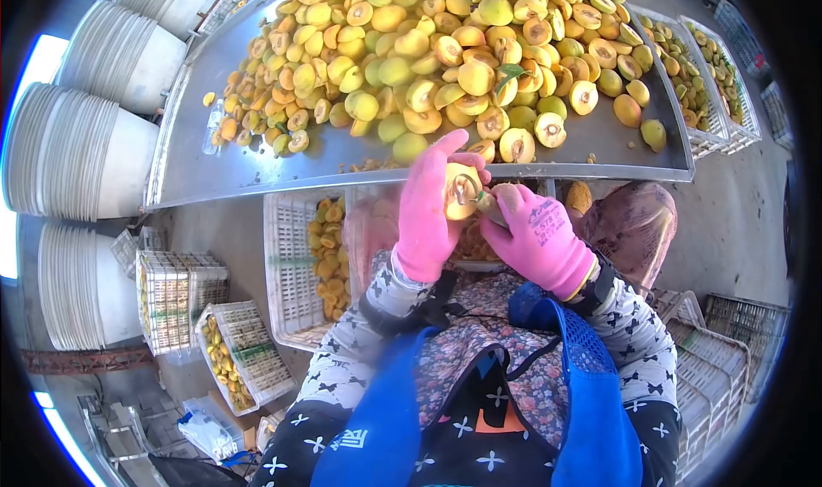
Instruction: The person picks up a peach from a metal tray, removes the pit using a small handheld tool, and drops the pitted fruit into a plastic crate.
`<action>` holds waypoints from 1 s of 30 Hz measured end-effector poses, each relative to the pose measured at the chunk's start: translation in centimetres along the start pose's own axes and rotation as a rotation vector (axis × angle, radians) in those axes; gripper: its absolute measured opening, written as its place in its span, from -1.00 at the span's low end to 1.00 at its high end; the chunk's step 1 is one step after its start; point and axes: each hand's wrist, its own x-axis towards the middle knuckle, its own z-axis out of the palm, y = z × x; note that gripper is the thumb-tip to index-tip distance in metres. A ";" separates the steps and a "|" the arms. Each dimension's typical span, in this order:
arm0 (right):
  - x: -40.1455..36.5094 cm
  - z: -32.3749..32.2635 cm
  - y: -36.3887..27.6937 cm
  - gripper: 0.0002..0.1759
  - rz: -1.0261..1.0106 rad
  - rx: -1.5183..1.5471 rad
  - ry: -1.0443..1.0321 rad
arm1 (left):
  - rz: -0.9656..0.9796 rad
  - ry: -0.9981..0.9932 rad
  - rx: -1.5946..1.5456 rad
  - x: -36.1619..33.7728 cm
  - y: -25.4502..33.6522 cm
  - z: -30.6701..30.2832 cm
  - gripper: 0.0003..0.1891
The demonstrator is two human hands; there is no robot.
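My left hand [431, 206], in a pink glove, is wrapped round a yellow peach half [458, 203] with its cut face turned to the right. Against that face lies the wire loop of a pitting knife [486, 200]. My right hand [541, 237], also gloved in pink, grips its short handle, fingers closed. Both hands meet just in front of the metal table [282, 182], over my lap. On the table is a big heap of whole and halved peaches [402, 59], several with pits showing.
Below the table edge, a white crate [287, 268] holds peach halves. More crates with fruit stand at the left [244, 358] and far right [715, 84]. Stacked crates [715, 371] are at my right. Stacks of white tubs [77, 153] line the left side. A clear plastic bottle [213, 127] lies on the table.
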 end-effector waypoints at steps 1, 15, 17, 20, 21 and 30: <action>0.1 -0.1 -0.1 -0.67 0.001 -0.043 -0.032 | 0.075 -0.037 0.129 -0.1 -0.1 0.0 -0.52; -1.6 0.8 -0.8 -0.68 0.028 0.307 -0.166 | -0.264 0.110 -0.293 -0.8 -0.7 0.3 -0.57; -2.0 2.6 -1.0 -0.70 0.048 0.351 -0.079 | -0.185 0.168 -0.267 -0.7 -0.9 0.8 -0.58; -1.9 2.6 -1.2 -0.70 0.087 0.216 -0.102 | -0.154 0.231 -0.167 -0.9 -0.8 1.1 -0.61; -1.9 2.7 -0.6 -0.69 0.053 0.149 -0.125 | -0.217 0.228 -0.122 -0.9 -0.6 0.9 -0.62; -2.7 4.5 -1.9 -0.70 0.231 0.216 -0.074 | -0.195 0.310 -0.154 -1.1 -1.1 1.1 -0.68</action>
